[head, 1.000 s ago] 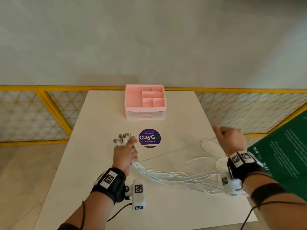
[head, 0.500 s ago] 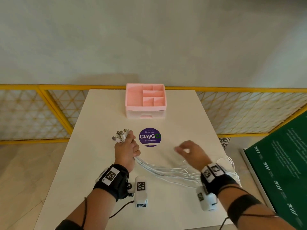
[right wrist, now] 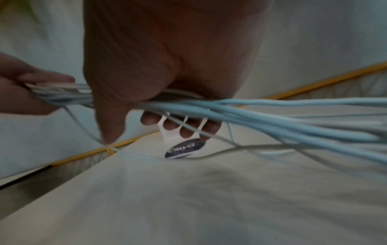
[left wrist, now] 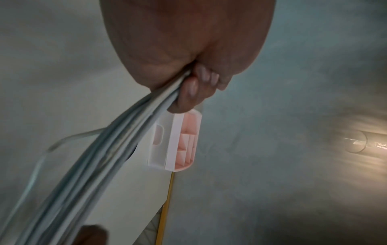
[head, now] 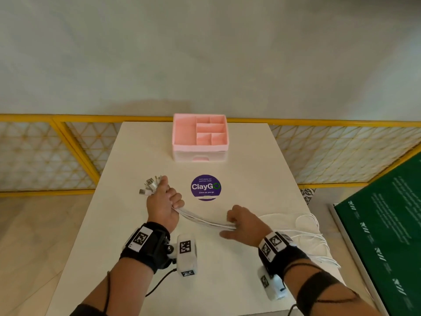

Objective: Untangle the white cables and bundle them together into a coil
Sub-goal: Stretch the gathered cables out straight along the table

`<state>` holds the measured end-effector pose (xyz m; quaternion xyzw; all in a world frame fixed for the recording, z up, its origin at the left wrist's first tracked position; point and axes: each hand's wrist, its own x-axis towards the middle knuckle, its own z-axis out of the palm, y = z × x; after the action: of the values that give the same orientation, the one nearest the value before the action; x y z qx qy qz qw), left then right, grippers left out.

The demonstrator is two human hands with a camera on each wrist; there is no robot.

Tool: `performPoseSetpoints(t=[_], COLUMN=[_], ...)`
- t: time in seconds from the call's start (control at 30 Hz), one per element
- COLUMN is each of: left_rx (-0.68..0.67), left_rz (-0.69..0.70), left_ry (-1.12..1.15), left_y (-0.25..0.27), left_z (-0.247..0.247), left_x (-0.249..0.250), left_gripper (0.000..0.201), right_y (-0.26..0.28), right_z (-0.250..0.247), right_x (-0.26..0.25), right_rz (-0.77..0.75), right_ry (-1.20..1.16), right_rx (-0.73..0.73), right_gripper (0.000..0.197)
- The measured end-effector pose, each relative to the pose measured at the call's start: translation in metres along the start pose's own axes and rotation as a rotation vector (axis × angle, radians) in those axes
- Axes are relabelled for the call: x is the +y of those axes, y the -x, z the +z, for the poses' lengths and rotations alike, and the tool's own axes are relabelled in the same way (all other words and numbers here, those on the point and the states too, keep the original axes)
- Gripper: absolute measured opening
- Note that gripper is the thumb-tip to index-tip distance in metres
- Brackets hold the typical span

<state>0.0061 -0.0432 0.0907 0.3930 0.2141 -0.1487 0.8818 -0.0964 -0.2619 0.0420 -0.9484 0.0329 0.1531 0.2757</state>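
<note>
left hand [head: 163, 205] was clenched on the white cables [head: 202, 221] near the plugs, right hand's fingers [right wrist: 189, 131] curled round the bundle above the tabletop [head: 136, 224]; looked light, floppy, slippery, so grip by the plugs.

I am sitting in what looks like a shared pantry or canteen. A "ClayGo – Clean as you go" sticker [head: 206, 187] is lying on the white table [head: 127, 224], and yellow-framed mesh partitions [head: 45, 156] are running behind it.

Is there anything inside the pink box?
No, in the head view every compartment of the pink box at the far end of the table shows only its bare pink floor.
</note>
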Motion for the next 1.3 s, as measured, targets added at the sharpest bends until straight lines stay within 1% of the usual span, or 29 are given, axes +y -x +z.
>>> performPoseSetpoints(t=[0.03, 0.1, 0.13, 0.17, 0.2, 0.27, 0.3, 0.33, 0.4, 0.47, 0.5, 0.67, 0.8, 0.87, 0.93, 1.0, 1.07, 1.13, 1.17, 1.2, 1.23, 1.3], left_rx=[-0.004, -0.022, -0.035, -0.047, -0.06, -0.077, -0.078, -0.073, -0.043, -0.008, 0.004, 0.034, 0.067, 0.087, 0.107, 0.129, 0.138, 0.135, 0.13, 0.124, 0.117, 0.097], left_rz=[-0.009, -0.018, -0.024, -0.03, -0.035, -0.024, -0.013, -0.001, 0.029, 0.057, 0.062, 0.062, 0.09, 0.08, 0.06, 0.028, -0.008, -0.012, -0.005, 0.006, 0.018, 0.045], left_ry=[0.004, 0.003, -0.002, -0.006, -0.007, 0.01, 0.022, 0.034, 0.054, 0.077, 0.089, 0.125, 0.127, 0.115, 0.099, 0.079, 0.064, 0.045, 0.035, 0.032, 0.037, 0.06], left_y=[0.0, 0.001, 0.002, 0.004, 0.006, 0.007, 0.006, 0.005, -0.001, -0.006, -0.009, -0.012, -0.018, -0.021, -0.023, -0.022, -0.021, -0.019, -0.018, -0.019, -0.019, -0.02], left_z=[0.001, 0.006, 0.01, 0.013, 0.017, 0.022, 0.023, 0.023, 0.019, 0.013, 0.012, 0.013, 0.007, -0.001, -0.008, -0.012, -0.013, -0.012, -0.011, -0.011, -0.01, -0.01], left_x=[-0.002, -0.007, -0.01, -0.014, -0.017, -0.018, -0.015, -0.009, 0.002, 0.01, 0.012, 0.009, 0.014, 0.014, 0.008, -0.003, -0.014, -0.02, -0.02, -0.019, -0.016, -0.006], left_gripper=[0.036, 0.037, 0.036, 0.036, 0.035, 0.035, 0.034, 0.034, 0.038, 0.041, 0.041, 0.041, 0.04, 0.04, 0.039, 0.038, 0.038, 0.037, 0.037, 0.036, 0.036, 0.038], right_y=[0.002, 0.002, 0.0, -0.004, -0.008, -0.014, -0.016, -0.017, -0.014, -0.007, -0.004, 0.015, 0.047, 0.066, 0.081, 0.094, 0.104, 0.106, 0.104, 0.101, 0.098, 0.094], right_z=[-0.004, -0.01, -0.011, -0.009, -0.007, -0.002, -0.001, 0.0, -0.002, -0.006, -0.008, -0.033, -0.058, -0.07, -0.084, -0.104, -0.123, -0.134, -0.135, -0.129, -0.118, -0.087], right_x=[-0.005, -0.027, -0.042, -0.055, -0.067, -0.084, -0.085, -0.082, -0.065, -0.036, -0.02, 0.041, 0.104, 0.139, 0.162, 0.169, 0.172, 0.171, 0.171, 0.174, 0.178, 0.185], right_rz=[-0.039, -0.12, -0.156, -0.183, -0.204, -0.208, -0.183, -0.151, -0.089, -0.022, 0.014, 0.176, 0.394, 0.486, 0.562, 0.643, 0.695, 0.692, 0.688, 0.681, 0.69, 0.719], right_ry=[-0.036, -0.151, -0.177, -0.172, -0.175, -0.227, -0.252, -0.242, -0.088, 0.081, 0.127, 0.219, 0.306, 0.307, 0.331, 0.396, 0.475, 0.463, 0.421, 0.359, 0.303, 0.218], right_rx=[0.033, 0.064, 0.058, 0.041, 0.017, -0.025, -0.039, -0.038, -0.02, -0.004, 0.001, 0.034, 0.054, 0.087, 0.148, 0.237, 0.387, 0.503, 0.507, 0.481, 0.423, 0.333], right_gripper=[0.041, 0.064, 0.069, 0.067, 0.058, 0.029, 0.023, 0.029, 0.039, 0.039, 0.037, 0.029, 0.03, 0.03, 0.025, 0.022, 0.027, 0.034, 0.031, 0.026, 0.022, 0.021])
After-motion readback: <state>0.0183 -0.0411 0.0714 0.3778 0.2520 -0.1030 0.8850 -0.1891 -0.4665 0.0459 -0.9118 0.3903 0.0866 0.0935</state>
